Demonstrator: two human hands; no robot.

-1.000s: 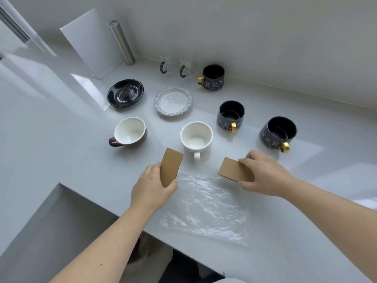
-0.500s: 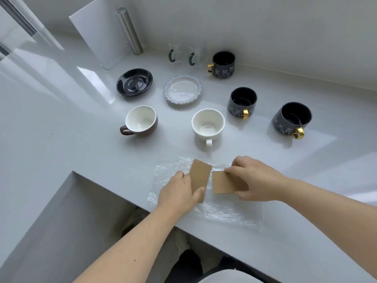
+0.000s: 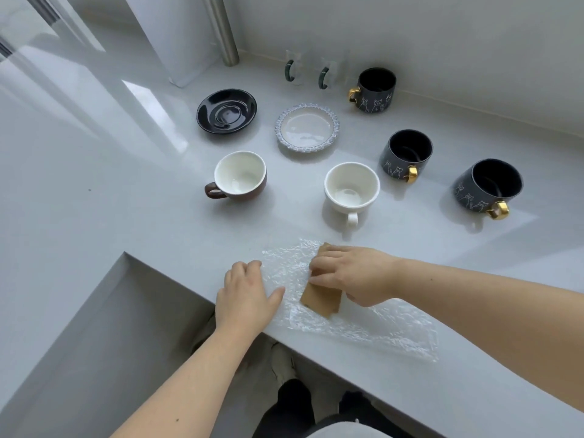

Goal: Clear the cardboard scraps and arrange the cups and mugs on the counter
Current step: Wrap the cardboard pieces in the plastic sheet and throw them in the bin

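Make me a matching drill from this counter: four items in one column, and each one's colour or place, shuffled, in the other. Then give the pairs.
Items
1. saucer by the steel post
2. cup with the brown handle
3. cardboard scraps
4. mug nearest the wall

Descriptions
A. on the clear plastic sheet, under the right hand
B. glossy black, with nothing on it
C. dark with a gold handle, at the back of the counter
D. white inside, left of the all-white cup

Pairs: 1-B, 2-D, 3-A, 4-C
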